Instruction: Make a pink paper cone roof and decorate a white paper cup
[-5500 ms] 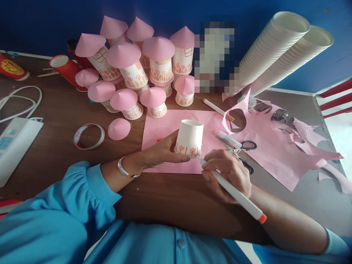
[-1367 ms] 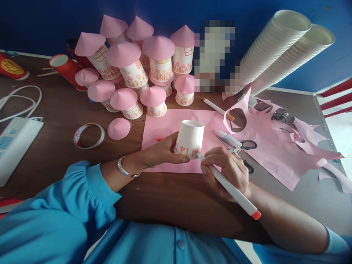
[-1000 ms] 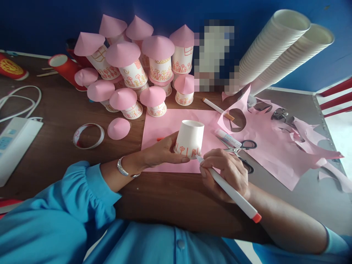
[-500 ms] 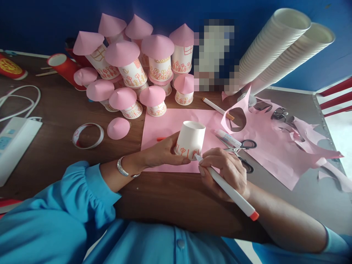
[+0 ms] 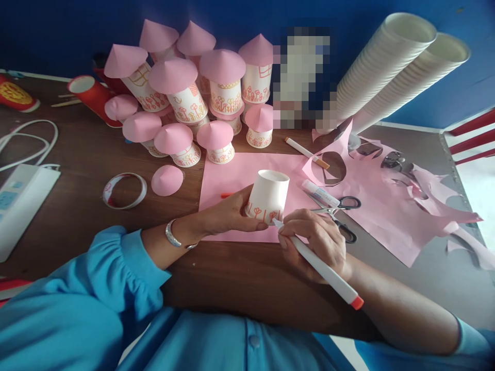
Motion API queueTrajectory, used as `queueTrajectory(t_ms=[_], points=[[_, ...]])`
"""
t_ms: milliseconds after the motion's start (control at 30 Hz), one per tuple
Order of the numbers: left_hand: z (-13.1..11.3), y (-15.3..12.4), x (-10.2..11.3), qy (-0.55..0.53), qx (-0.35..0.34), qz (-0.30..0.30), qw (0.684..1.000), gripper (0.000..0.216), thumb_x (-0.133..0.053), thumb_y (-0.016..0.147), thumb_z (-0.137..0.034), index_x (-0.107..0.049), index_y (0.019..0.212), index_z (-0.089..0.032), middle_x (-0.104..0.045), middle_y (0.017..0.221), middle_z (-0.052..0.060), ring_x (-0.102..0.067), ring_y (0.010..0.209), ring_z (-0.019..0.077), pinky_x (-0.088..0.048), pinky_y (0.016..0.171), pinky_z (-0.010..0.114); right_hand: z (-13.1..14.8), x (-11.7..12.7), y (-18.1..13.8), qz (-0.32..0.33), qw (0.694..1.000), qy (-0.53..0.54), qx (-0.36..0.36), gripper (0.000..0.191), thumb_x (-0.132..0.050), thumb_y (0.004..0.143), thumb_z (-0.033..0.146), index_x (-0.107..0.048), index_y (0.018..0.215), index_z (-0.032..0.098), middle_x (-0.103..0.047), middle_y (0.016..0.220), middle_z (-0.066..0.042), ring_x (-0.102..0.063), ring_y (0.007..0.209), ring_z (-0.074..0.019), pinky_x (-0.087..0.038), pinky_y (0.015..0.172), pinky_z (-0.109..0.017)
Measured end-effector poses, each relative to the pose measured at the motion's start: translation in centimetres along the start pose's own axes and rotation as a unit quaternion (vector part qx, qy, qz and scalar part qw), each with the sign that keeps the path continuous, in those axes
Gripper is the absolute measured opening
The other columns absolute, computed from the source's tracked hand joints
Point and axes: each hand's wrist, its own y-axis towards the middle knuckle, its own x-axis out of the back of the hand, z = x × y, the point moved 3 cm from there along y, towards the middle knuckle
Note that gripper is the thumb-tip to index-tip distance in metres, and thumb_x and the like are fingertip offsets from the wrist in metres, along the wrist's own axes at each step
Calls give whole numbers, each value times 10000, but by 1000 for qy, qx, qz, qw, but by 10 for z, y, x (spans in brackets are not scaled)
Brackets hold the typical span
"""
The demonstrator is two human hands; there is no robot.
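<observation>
My left hand [image 5: 234, 211] grips a white paper cup [image 5: 268, 190], held bottom up above a pink sheet of paper [image 5: 228, 172]. Orange-red flowers and stems run along the cup's rim. In my right hand [image 5: 315, 239] is a white marker pen [image 5: 325, 273] with an orange-red end; its tip is at the cup's rim by a drawn flower. Under my left hand an orange marker cap [image 5: 226, 195] partly shows on the sheet. Just right of the cup lie a glue stick [image 5: 320, 194] and black-handled scissors [image 5: 350, 203].
Several decorated cup houses with pink cone roofs [image 5: 174, 74] stand at the back left. A tape roll [image 5: 124, 190], a loose pink cone [image 5: 167, 180] and a power strip [image 5: 29, 206] lie left. Stacked paper cups [image 5: 382, 67], another marker [image 5: 307, 153] and pink paper scraps [image 5: 394, 216] are right.
Beside the pen tip, the flower on the cup has gained more orange-red strokes. The pen tip has shifted very slightly; the left hand holds the cup in nearly the same place.
</observation>
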Motion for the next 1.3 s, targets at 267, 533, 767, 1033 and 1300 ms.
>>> queueTrajectory(t_ms=[267,533,767,1033,1300], points=[[-1,0,0,-49,-9,15,999,510,-865,762,-326,-568,1150,-178,-663,1058,47,-629,969,192,-500,869,336,-1,0,-2,-11,1000,17,3,187,-589,883,45,-565,989,198,-638,743,-14,-654,605,-155,-492,520,-264],[2,2,0,-92,-36,6,995,544,-883,748,-303,-557,1170,-195,-655,1048,41,-619,949,183,-499,853,330,-2,5,0,-19,998,52,-3,209,-586,897,65,-565,1037,219,-658,783,-17,-691,670,-167,-563,537,-267],[3,1,1,-88,-27,21,995,493,-881,765,-318,-599,1148,-186,-662,1032,37,-619,934,172,-488,844,320,-4,-1,-2,-8,995,98,-1,190,-585,926,89,-553,1065,214,-670,808,-33,-711,703,-180,-596,565,-284],[2,2,-2,-78,-19,8,997,613,-942,683,-284,-543,1143,-219,-647,1011,16,-643,913,177,-529,786,315,0,-2,-3,-1,993,118,29,166,-570,948,106,-559,1087,197,-662,810,-48,-708,705,-181,-614,559,-286],[-1,1,0,-94,-32,20,995,447,-872,775,-308,-644,1133,-169,-708,1072,70,-654,987,192,-522,918,349,-3,6,2,-11,998,61,-7,229,-603,875,43,-565,1029,208,-656,781,-25,-690,659,-161,-572,550,-258]])
